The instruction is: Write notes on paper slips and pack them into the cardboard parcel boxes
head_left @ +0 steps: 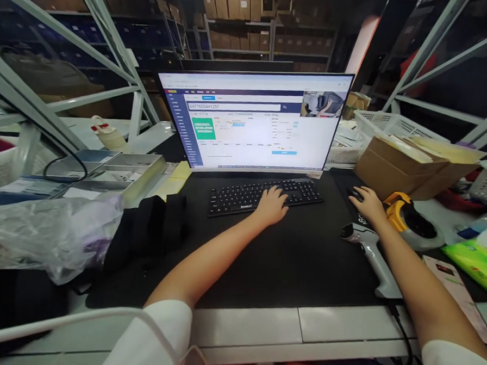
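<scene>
Head view. We look down on a packing desk in a storeroom of grey metal racking stacked with brown cartons. A black desk mat [272, 257] covers the worktop and keeps the input devices on one level surface.

The left hand [272, 205] lies flat on the black slim keyboard [264, 195], fingers spread loosely over the right-hand keys and gripping nothing. The keyboard sits directly below the wide white-framed monitor [256, 122], so we read the entry field while keying.

The right hand [367, 204] cups the small black mouse [355, 194], fingers curved over its back.

The grey handheld barcode scanner [367, 252] lies just beside that wrist, within easy reach. A yellow tape dispenser [409, 220] and an open brown cardboard box [406, 168] stand to the right. A clear crumpled plastic bag [54, 230] rests at far left.
</scene>
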### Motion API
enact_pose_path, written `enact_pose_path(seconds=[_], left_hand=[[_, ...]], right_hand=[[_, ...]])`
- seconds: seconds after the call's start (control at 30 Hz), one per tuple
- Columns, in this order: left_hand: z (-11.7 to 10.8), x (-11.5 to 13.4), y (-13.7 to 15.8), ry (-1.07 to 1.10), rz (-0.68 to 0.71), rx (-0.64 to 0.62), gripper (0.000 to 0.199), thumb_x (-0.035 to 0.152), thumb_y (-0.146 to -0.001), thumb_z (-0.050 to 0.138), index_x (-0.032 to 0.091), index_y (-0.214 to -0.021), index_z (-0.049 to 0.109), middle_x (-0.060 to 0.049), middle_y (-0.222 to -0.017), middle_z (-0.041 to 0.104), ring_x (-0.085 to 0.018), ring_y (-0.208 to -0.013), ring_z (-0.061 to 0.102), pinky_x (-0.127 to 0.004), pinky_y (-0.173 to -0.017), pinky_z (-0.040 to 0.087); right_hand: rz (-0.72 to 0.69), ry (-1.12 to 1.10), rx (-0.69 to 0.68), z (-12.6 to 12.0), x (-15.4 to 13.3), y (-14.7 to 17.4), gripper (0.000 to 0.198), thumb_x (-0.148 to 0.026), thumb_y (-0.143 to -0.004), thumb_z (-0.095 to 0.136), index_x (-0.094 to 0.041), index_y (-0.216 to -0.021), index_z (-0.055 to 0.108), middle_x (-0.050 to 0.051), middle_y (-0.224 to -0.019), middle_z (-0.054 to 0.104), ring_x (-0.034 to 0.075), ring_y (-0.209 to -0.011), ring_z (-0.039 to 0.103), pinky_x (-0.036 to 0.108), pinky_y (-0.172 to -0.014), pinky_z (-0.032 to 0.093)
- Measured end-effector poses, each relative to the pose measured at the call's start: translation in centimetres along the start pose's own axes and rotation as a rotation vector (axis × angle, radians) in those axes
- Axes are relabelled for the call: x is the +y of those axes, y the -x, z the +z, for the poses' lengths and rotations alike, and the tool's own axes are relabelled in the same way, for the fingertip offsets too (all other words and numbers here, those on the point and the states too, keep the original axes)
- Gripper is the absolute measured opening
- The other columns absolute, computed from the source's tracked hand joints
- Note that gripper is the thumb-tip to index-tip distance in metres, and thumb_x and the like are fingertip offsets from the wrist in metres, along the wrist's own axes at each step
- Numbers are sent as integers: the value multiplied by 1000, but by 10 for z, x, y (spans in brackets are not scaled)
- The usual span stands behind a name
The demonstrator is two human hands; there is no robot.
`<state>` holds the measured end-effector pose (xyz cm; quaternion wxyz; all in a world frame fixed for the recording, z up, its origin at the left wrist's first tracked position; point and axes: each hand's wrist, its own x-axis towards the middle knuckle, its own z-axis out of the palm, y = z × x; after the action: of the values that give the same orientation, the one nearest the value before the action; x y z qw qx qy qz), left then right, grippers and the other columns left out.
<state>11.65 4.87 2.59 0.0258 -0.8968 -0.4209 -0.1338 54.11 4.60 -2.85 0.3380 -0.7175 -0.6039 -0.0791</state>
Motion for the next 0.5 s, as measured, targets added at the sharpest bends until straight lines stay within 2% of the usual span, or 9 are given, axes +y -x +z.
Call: enact_pose_path(seconds=[0.17, 0.37, 0.5], left_hand=[[14, 10, -12, -39, -102, 17, 52, 40, -98, 53, 13, -142, 56, -17, -150, 50, -37, -145, 35, -59, -118, 29], [21, 9, -7, -71, -96, 33, 53, 38, -98, 53, 13, -145, 53, -17, -154, 47, -37, -146, 33, -60, -118, 30], [26, 9, -5, -93, -76, 62, 52, 36, -100, 49, 12, -146, 52, -18, -153, 47, -37, -145, 34, -60, -117, 31]], right_hand=[[-7, 26, -8, 3, 3, 0, 51, -47, -87, 59, -17, -127, 71, 15, -135, 60, 31, -124, 58, 47, -113, 45], [-25, 69, -33, 6, 9, 0, 58, -50, -90, 53, -12, -132, 67, 19, -140, 56, 33, -128, 56, 48, -112, 45], [-34, 77, -46, 8, 14, -2, 58, -52, -90, 54, -15, -133, 67, 18, -141, 56, 32, -130, 55, 48, -114, 43]])
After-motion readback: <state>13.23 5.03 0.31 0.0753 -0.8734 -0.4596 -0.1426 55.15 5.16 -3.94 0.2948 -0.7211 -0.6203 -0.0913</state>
